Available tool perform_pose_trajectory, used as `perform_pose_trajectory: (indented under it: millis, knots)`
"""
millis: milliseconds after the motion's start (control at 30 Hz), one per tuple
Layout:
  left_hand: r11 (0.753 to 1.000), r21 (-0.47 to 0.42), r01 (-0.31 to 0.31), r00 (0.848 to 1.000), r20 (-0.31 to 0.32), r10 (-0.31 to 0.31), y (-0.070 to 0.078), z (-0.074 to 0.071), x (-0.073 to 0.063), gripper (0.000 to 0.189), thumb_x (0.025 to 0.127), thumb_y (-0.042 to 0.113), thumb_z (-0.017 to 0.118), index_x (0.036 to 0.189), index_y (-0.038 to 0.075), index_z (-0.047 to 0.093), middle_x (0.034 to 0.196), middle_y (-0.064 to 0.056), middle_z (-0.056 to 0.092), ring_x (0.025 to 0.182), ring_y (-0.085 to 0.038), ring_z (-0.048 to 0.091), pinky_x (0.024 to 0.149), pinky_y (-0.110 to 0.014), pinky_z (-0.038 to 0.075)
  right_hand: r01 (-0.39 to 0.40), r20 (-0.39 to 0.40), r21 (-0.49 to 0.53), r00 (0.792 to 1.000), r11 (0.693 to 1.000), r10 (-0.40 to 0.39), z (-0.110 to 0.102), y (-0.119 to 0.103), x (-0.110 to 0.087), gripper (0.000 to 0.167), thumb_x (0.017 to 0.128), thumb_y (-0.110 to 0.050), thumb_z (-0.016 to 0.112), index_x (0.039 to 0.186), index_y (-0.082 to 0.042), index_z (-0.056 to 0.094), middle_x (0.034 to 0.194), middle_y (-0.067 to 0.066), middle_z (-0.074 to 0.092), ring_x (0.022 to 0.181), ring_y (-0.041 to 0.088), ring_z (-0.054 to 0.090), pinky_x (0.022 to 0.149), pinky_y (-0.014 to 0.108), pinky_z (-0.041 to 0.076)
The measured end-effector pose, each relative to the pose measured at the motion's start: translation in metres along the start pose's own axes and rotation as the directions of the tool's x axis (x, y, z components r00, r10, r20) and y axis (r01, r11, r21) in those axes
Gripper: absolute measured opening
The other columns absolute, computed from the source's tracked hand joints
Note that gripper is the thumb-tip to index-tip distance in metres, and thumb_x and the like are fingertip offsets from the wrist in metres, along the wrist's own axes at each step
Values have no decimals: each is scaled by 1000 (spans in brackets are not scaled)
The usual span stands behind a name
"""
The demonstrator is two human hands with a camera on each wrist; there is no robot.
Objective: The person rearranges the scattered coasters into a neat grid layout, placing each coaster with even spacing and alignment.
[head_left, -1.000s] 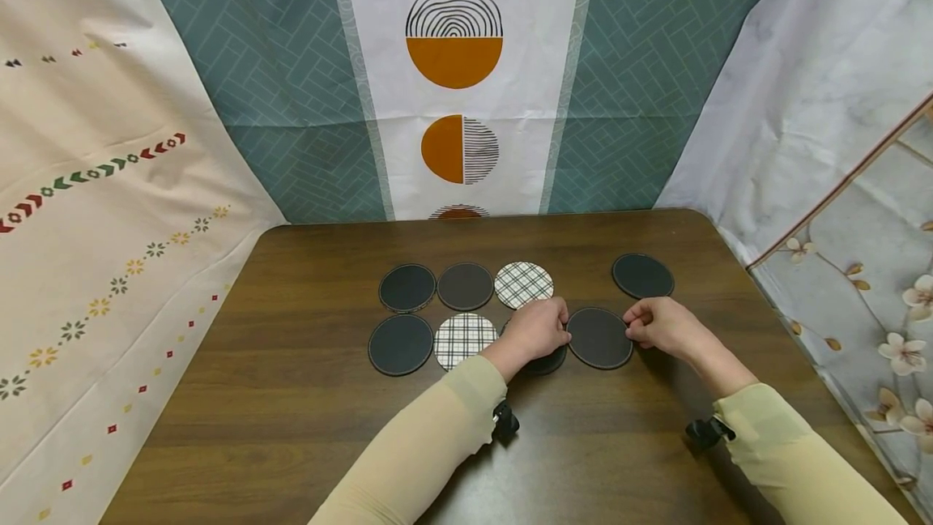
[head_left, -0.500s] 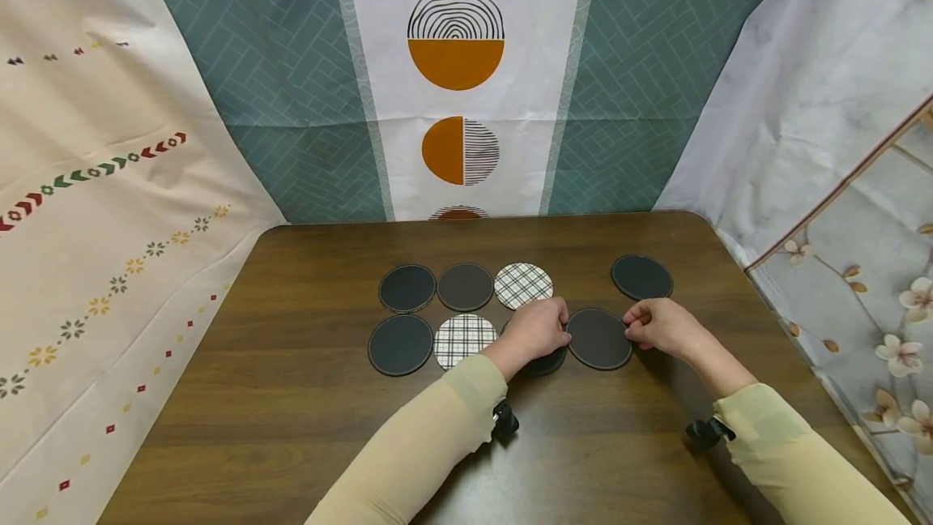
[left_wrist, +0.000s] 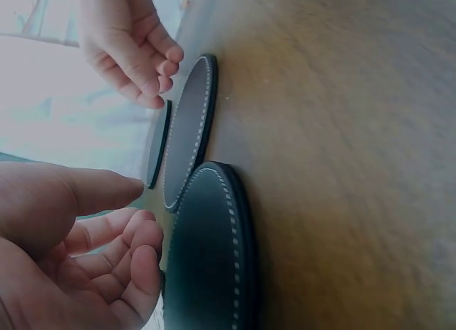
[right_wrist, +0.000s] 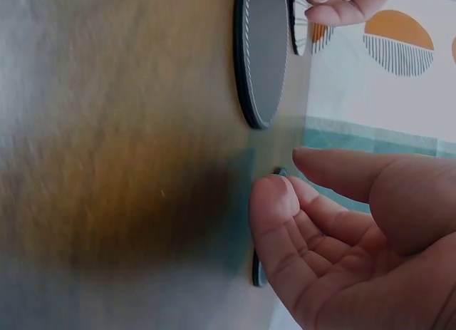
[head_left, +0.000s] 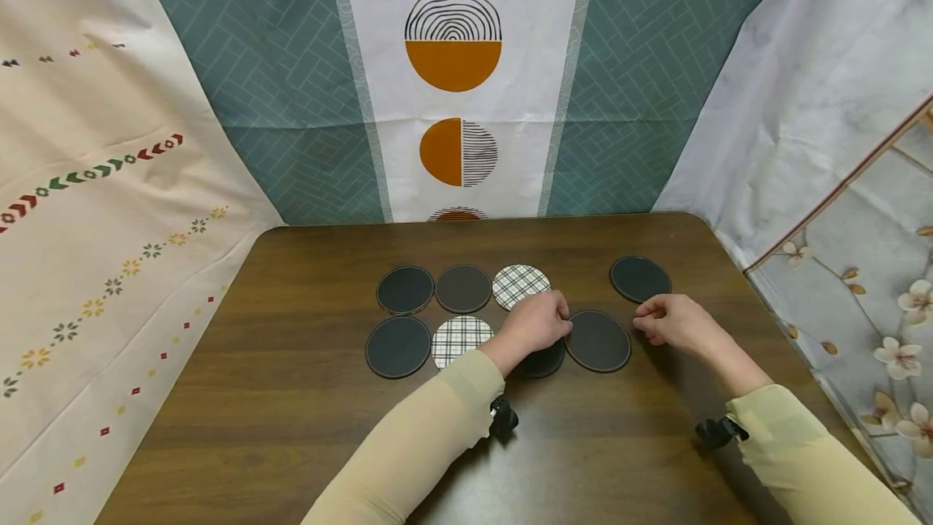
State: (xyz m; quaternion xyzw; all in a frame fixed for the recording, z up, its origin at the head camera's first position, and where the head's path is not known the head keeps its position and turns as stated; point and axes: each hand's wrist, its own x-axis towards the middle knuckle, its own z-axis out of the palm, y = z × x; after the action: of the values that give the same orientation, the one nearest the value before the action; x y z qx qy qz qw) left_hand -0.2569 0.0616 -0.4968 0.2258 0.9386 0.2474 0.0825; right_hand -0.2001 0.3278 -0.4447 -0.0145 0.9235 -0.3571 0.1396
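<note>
A dark brown round coaster (head_left: 598, 341) with a stitched edge lies flat on the table between the two hands. Left of it, a black coaster (head_left: 545, 360) is partly covered by my left hand (head_left: 534, 322), whose fingers are loosely bent with a gap to the thumb and nothing between them. In the left wrist view that hand hovers close over the black coaster (left_wrist: 203, 251). My right hand (head_left: 678, 324) is just right of the brown coaster, apart from it, with thumb and fingers separated and holding nothing. Behind it lies another black coaster (head_left: 640, 279).
Two plaid coasters (head_left: 521, 286) lie among the rows, one partly hidden by the left forearm. Further left are a brown coaster (head_left: 463, 288) and two black coasters (head_left: 398, 347). Hanging cloths (head_left: 291, 144) stand around the wooden table (head_left: 291, 428).
My right hand has let go of the brown coaster's right edge and drawn slightly right. The left hand's fingers have lifted slightly at its left edge. The coasters stay in place.
</note>
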Motion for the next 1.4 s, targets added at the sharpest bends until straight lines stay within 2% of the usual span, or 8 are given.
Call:
perform_pose_trajectory:
  millis: [233, 467, 733, 867, 933, 1100, 1267, 1400]
  knots:
    - [1000, -9, 6, 999, -50, -6, -4, 8, 20, 16, 102, 29, 77, 115, 20, 77, 95, 12, 74, 87, -7, 67, 80, -31, 55, 3, -52, -67, 999, 998, -6, -17, 4, 2, 40, 108, -20, 71, 130, 14, 67, 109, 21, 77, 85, 26, 79, 81, 46, 61]
    - [999, -37, 25, 999, -20, -25, 36, -29, 1, 24, 107, 25, 75, 127, 11, 77, 106, 3, 78, 95, -13, 72, 86, -30, 56, 1, -112, -123, 994, 992, -15, -33, 10, 9, 46, 108, -21, 70, 133, 17, 64, 112, 25, 78, 83, 28, 79, 78, 44, 59]
    - [997, -34, 69, 997, -24, -69, 53, -27, 11, 35, 113, 29, 65, 142, 13, 73, 126, 1, 78, 109, -16, 74, 91, -30, 57, -21, -115, -179, 993, 984, 0, -49, 20, 19, 54, 109, -23, 68, 140, 20, 59, 98, 18, 80, 81, 24, 77, 88, 56, 56]
    - [996, -35, 80, 995, -50, -82, 39, 3, 47, 38, 111, 35, 63, 143, 17, 74, 129, 4, 77, 109, -17, 73, 92, -33, 57, -39, -105, -171, 994, 984, 21, -55, 23, 26, 55, 109, -23, 68, 140, 22, 57, 94, 17, 81, 82, 27, 78, 89, 57, 56]
    - [995, -41, 90, 995, -41, -92, 37, 10, 58, 39, 111, 36, 63, 143, 17, 74, 131, 5, 77, 111, -18, 73, 92, -34, 57, -48, -104, -174, 994, 984, 30, -57, 24, 30, 55, 109, -23, 68, 139, 22, 58, 86, 11, 79, 80, 24, 77, 90, 56, 55]
    - [993, -23, 112, 993, -39, -113, 43, 13, 67, 39, 109, 33, 64, 143, 16, 74, 137, 3, 75, 120, -19, 72, 96, -36, 57, -59, -89, -175, 995, 983, 44, -61, 26, 39, 53, 109, -22, 67, 137, 23, 57, 79, 5, 76, 75, 18, 73, 91, 56, 53]
    - [995, -15, 97, 995, -28, -97, 26, 45, 96, 42, 109, 39, 61, 145, 19, 73, 140, 7, 73, 122, -15, 70, 96, -31, 56, -79, -75, -176, 995, 981, 66, -65, 28, 47, 51, 108, -20, 66, 135, 23, 58, 84, 11, 78, 77, 21, 75, 84, 47, 56]
    - [996, -24, 85, 996, -10, -85, 24, 55, 108, 45, 110, 42, 60, 147, 19, 72, 144, 8, 71, 125, -13, 69, 97, -28, 55, -103, -57, -155, 994, 983, 95, -67, 30, 52, 52, 108, -17, 66, 136, 25, 55, 89, 15, 79, 78, 20, 76, 84, 47, 60]
